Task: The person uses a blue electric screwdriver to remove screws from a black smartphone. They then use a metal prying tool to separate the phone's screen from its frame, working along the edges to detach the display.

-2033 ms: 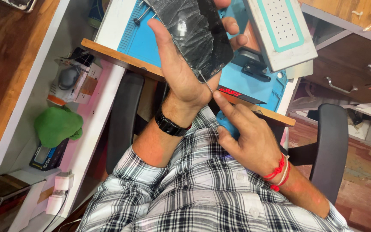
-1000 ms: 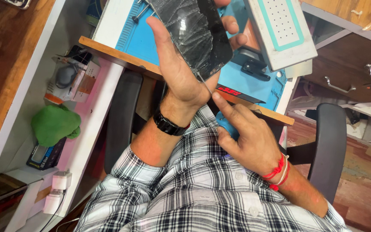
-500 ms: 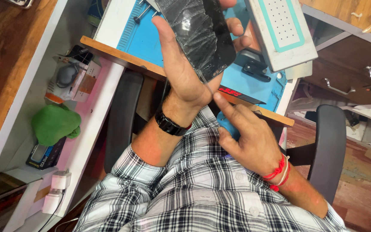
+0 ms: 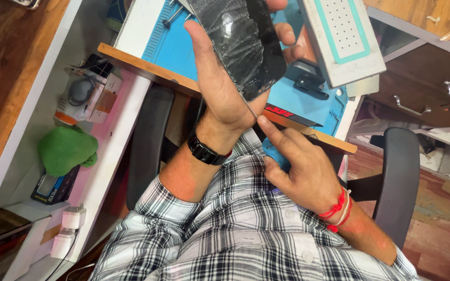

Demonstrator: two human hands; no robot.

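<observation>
My left hand (image 4: 220, 91), with a black watch on its wrist, is shut on a black phone (image 4: 240, 44) whose glass is cracked all over. It holds the phone up above the desk edge, fingers wrapped round the far side. My right hand (image 4: 300, 171), with red threads at the wrist, grips a small blue tool (image 4: 276, 154). Its thin blade reaches up to the phone's lower corner, and the index finger lies along it.
A blue work mat (image 4: 175, 47) covers the desk. On it stand a white plate with a teal border (image 4: 339, 39) and a black device with a red display (image 4: 287, 112). A green cloth (image 4: 66, 151), boxes and a charger (image 4: 69, 229) lie left. A black chair arm (image 4: 399, 182) is right.
The phone and my left hand have shifted slightly, while my right hand stays at the phone's lower corner with the tool.
</observation>
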